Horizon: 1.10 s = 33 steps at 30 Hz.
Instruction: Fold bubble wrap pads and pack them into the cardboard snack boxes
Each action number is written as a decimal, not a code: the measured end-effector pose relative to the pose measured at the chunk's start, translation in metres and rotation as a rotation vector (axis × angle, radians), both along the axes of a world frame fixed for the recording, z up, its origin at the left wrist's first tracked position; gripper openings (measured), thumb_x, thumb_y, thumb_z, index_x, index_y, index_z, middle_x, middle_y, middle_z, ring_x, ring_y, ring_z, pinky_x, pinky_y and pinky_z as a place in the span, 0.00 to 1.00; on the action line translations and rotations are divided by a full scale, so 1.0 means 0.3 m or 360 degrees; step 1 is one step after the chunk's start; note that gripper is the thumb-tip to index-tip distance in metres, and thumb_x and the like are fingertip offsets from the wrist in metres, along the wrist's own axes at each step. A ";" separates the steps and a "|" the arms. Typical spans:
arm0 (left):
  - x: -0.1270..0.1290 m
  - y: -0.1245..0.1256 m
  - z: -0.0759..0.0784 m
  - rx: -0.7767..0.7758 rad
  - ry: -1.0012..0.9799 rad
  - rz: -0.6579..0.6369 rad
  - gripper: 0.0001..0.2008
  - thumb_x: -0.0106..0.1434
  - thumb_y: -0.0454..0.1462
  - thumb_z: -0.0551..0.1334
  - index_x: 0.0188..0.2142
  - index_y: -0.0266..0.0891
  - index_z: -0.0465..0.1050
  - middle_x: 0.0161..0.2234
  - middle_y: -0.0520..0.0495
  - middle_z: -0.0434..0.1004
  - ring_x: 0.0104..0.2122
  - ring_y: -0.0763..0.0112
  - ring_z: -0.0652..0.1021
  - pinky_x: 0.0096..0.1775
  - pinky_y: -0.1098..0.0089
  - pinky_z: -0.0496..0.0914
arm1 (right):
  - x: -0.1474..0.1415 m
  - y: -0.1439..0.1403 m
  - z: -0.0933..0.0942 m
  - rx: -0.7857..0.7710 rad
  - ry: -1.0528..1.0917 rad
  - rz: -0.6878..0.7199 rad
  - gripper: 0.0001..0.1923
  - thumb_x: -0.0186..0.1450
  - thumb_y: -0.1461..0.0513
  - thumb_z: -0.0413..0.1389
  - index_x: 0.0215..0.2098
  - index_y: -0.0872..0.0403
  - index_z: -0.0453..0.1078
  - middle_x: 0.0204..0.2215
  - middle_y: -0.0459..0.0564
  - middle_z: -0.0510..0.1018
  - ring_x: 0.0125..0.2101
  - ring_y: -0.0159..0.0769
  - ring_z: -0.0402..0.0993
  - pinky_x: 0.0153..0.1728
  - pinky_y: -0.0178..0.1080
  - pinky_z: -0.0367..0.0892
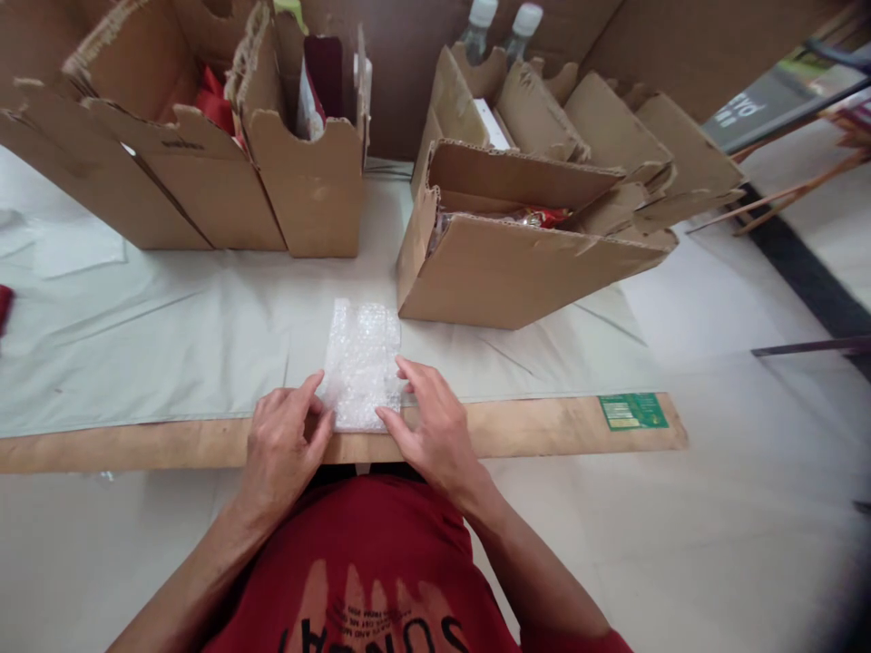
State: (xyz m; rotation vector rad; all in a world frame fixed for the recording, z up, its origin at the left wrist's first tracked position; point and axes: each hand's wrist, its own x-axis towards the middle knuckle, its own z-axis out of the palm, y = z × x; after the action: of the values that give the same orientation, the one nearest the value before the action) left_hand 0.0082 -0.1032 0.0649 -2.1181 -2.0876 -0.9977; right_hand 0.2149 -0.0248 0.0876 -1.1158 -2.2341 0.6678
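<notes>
A wide worktop [170,317] covered by a pale sheet fills the middle of the view, with a bare wooden edge strip [544,426] running along its near side. On the far left of the worktop stands a large torn cardboard box [136,172] with something red inside it, and just right of it a narrower upright cardboard box [317,181] holds flat packets. On the far right sits a low open cardboard box [517,263] with red-wrapped goods showing inside, and behind it a ragged divided carton [599,127] rises toward two capped bottles [500,27] at the far edge.

Near the middle of the worktop, at its near edge, lies a small sheet of bubble wrap [362,363], flat on the pale cover, its near end reaching the wooden strip. It lies apart from the low box, just near and left of that box's corner.

The person's left hand [282,444] rests at the near left corner of the wrap, fingertips pressing on it, fingers loosely spread and gripping nothing. The right hand [432,426] lies on the near right edge of the wrap, fingers extended flat across it, likewise not clamped on anything. The two hands are apart, with the wrap between them.

A small green label [632,411] is stuck on the wooden strip well to the right.
</notes>
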 end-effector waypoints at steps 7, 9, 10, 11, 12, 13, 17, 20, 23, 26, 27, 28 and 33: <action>-0.016 -0.014 0.003 0.0039 0.0038 -0.0048 0.21 0.71 0.34 0.63 0.62 0.40 0.66 0.43 0.42 0.79 0.42 0.58 0.78 0.46 0.57 0.73 | 0.014 -0.018 0.000 0.0303 -0.0430 0.0659 0.15 0.74 0.65 0.55 0.58 0.55 0.71 0.62 0.60 0.76 0.64 0.49 0.67 0.60 0.52 0.64; -0.018 -0.029 0.014 0.0073 0.0009 -0.0147 0.24 0.69 0.34 0.65 0.64 0.42 0.66 0.54 0.35 0.75 0.53 0.51 0.77 0.53 0.52 0.73 | 0.003 0.002 -0.011 0.0276 -0.0398 0.0640 0.14 0.74 0.68 0.52 0.55 0.54 0.73 0.59 0.57 0.79 0.62 0.46 0.70 0.60 0.50 0.63; -0.019 -0.034 0.021 0.0075 0.0002 -0.0225 0.26 0.69 0.34 0.65 0.64 0.43 0.65 0.57 0.34 0.74 0.57 0.48 0.76 0.56 0.49 0.72 | -0.001 0.012 -0.014 0.0241 -0.0354 0.0634 0.14 0.75 0.69 0.51 0.53 0.53 0.74 0.57 0.56 0.81 0.60 0.45 0.72 0.59 0.49 0.63; -0.020 -0.036 0.027 0.0073 0.0001 -0.0302 0.26 0.68 0.32 0.65 0.64 0.44 0.65 0.57 0.35 0.75 0.58 0.48 0.75 0.58 0.48 0.71 | -0.005 0.022 -0.014 0.0194 -0.0311 0.0632 0.13 0.75 0.69 0.51 0.52 0.53 0.75 0.54 0.55 0.83 0.57 0.44 0.75 0.58 0.49 0.64; -0.022 -0.035 0.032 0.0066 -0.0006 -0.0363 0.26 0.68 0.31 0.64 0.64 0.44 0.66 0.55 0.37 0.77 0.58 0.50 0.76 0.58 0.48 0.71 | -0.009 0.032 -0.011 0.0133 -0.0273 0.0623 0.13 0.76 0.68 0.51 0.52 0.53 0.76 0.50 0.54 0.84 0.53 0.43 0.77 0.56 0.48 0.66; -0.025 -0.031 0.036 0.0061 -0.0029 -0.0400 0.24 0.69 0.29 0.63 0.63 0.44 0.67 0.51 0.40 0.80 0.54 0.53 0.78 0.57 0.51 0.72 | -0.013 0.042 -0.008 0.0059 -0.0243 0.0604 0.12 0.76 0.66 0.51 0.51 0.53 0.76 0.47 0.53 0.85 0.50 0.42 0.79 0.53 0.47 0.67; -0.036 0.010 0.039 -0.0041 -0.0217 -0.0301 0.17 0.72 0.31 0.60 0.58 0.42 0.71 0.38 0.47 0.81 0.37 0.66 0.80 0.43 0.64 0.75 | -0.019 0.079 0.007 -0.0241 -0.0121 0.0414 0.13 0.77 0.61 0.52 0.54 0.51 0.77 0.47 0.51 0.86 0.46 0.40 0.81 0.51 0.44 0.71; -0.035 0.046 0.026 -0.0169 -0.0328 -0.0132 0.16 0.72 0.36 0.62 0.58 0.40 0.72 0.35 0.49 0.80 0.32 0.68 0.80 0.36 0.69 0.75 | 0.000 0.076 0.014 -0.0012 -0.0030 0.0129 0.14 0.76 0.58 0.54 0.57 0.50 0.75 0.53 0.54 0.82 0.52 0.44 0.78 0.55 0.48 0.70; -0.027 0.074 0.006 -0.0156 -0.0343 -0.0074 0.16 0.71 0.37 0.62 0.57 0.38 0.74 0.35 0.49 0.79 0.32 0.68 0.79 0.37 0.68 0.76 | 0.023 0.048 0.017 0.0323 -0.0076 0.0130 0.12 0.75 0.60 0.56 0.55 0.50 0.75 0.54 0.56 0.80 0.55 0.47 0.75 0.56 0.51 0.67; -0.019 0.088 -0.007 -0.0092 -0.0247 -0.0055 0.15 0.71 0.35 0.61 0.56 0.36 0.74 0.37 0.46 0.78 0.33 0.66 0.79 0.38 0.66 0.76 | 0.018 0.040 0.001 0.0353 -0.0255 0.0463 0.14 0.75 0.61 0.57 0.57 0.52 0.73 0.55 0.56 0.80 0.56 0.47 0.73 0.56 0.50 0.65; -0.018 0.088 -0.007 -0.0073 -0.0213 -0.0048 0.15 0.72 0.34 0.60 0.57 0.36 0.74 0.40 0.44 0.78 0.35 0.65 0.80 0.40 0.65 0.76 | 0.010 0.045 -0.008 0.0333 -0.0317 0.0540 0.14 0.75 0.62 0.56 0.58 0.52 0.73 0.56 0.57 0.80 0.57 0.47 0.73 0.57 0.50 0.64; -0.018 0.085 -0.006 -0.0044 -0.0183 -0.0045 0.15 0.72 0.34 0.61 0.57 0.36 0.73 0.43 0.42 0.78 0.39 0.63 0.80 0.42 0.64 0.77 | 0.002 0.053 -0.017 0.0308 -0.0363 0.0576 0.14 0.75 0.62 0.56 0.58 0.53 0.73 0.55 0.57 0.80 0.57 0.47 0.73 0.57 0.50 0.64; -0.032 0.038 0.018 0.0037 -0.0106 -0.0279 0.16 0.71 0.35 0.64 0.57 0.40 0.72 0.51 0.38 0.78 0.52 0.56 0.78 0.53 0.56 0.74 | -0.014 0.082 -0.031 0.0146 -0.0277 0.0527 0.12 0.76 0.65 0.53 0.54 0.52 0.76 0.46 0.53 0.85 0.48 0.42 0.79 0.52 0.47 0.65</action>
State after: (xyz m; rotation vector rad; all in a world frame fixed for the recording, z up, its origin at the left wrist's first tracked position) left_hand -0.0014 -0.0917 0.0704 -2.3209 -1.9336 -1.1184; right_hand 0.2106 -0.0003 0.0784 -0.7917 -2.6026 0.6100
